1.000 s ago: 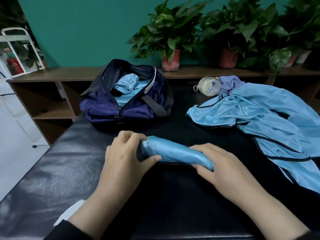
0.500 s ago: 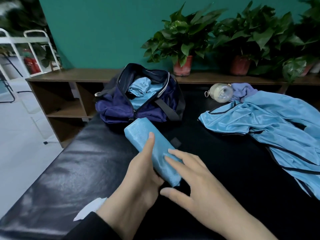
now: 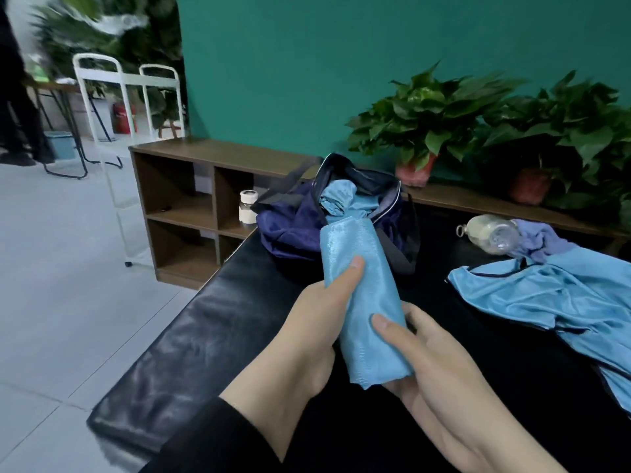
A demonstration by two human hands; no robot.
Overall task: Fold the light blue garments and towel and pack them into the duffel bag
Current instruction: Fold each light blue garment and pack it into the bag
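Observation:
A rolled light blue garment is lifted above the black padded table, its far end pointing at the bag. My left hand grips it from the left, thumb on top. My right hand holds its near end from the right, thumb across the cloth. The navy duffel bag lies open just beyond, with rolled light blue cloth inside. An unfolded light blue garment is spread on the table at right.
A clear plastic bottle and a purple cloth lie behind the spread garment. Potted plants stand on a low wooden shelf along the teal wall. A small white jar sits in the shelf. White racks stand at far left.
The roll lay flat on the table under both hands; it has been turned end-on, lifted and carried toward the open bag. The view has swung left.

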